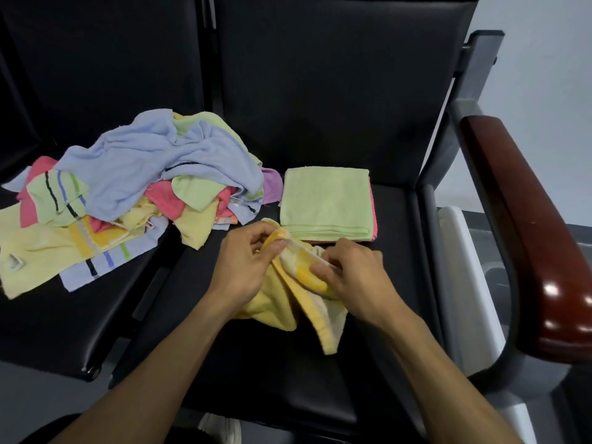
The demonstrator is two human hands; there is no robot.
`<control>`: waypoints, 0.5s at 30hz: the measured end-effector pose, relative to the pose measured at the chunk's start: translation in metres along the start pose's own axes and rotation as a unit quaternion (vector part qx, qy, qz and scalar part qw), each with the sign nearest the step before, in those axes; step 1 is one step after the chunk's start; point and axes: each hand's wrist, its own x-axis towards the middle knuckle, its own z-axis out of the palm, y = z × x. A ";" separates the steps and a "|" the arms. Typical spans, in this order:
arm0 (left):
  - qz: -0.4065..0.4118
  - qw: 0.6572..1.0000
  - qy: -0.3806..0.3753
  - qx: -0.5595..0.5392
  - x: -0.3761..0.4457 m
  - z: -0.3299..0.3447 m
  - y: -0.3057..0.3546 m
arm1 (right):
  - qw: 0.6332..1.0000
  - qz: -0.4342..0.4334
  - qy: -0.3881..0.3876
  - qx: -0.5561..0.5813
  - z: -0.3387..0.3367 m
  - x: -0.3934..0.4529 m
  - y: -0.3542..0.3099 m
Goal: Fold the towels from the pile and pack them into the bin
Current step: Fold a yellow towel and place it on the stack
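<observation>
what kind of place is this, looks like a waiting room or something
Probably a waiting area: linked black padded seats in a row on a metal frame, with a glossy wooden armrest at the end and a plain white wall behind.

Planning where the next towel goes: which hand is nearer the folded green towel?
Right. The right hand sits just below the folded green towel, at its front edge; the left hand is lower-left, toward the pile.

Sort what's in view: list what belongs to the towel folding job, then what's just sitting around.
Part of the job:
- yellow towel, gripped by the left hand and right hand
- unfolded pile on the left seat
- folded stack, green towel on top
- white bin, only partly visible at right

Just there:
- black seats
- wooden armrest
</observation>
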 end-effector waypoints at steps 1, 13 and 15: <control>-0.006 1.000 0.009 0.014 0.000 -0.002 -0.003 | 1.000 0.013 0.007 -0.015 0.000 -0.002 0.001; -0.042 0.995 0.071 0.058 0.003 -0.026 -0.023 | 0.998 0.002 0.025 -0.055 -0.004 -0.005 0.005; -0.050 0.994 0.081 0.058 0.004 -0.027 -0.025 | 0.999 -0.001 0.011 0.037 -0.006 -0.004 0.000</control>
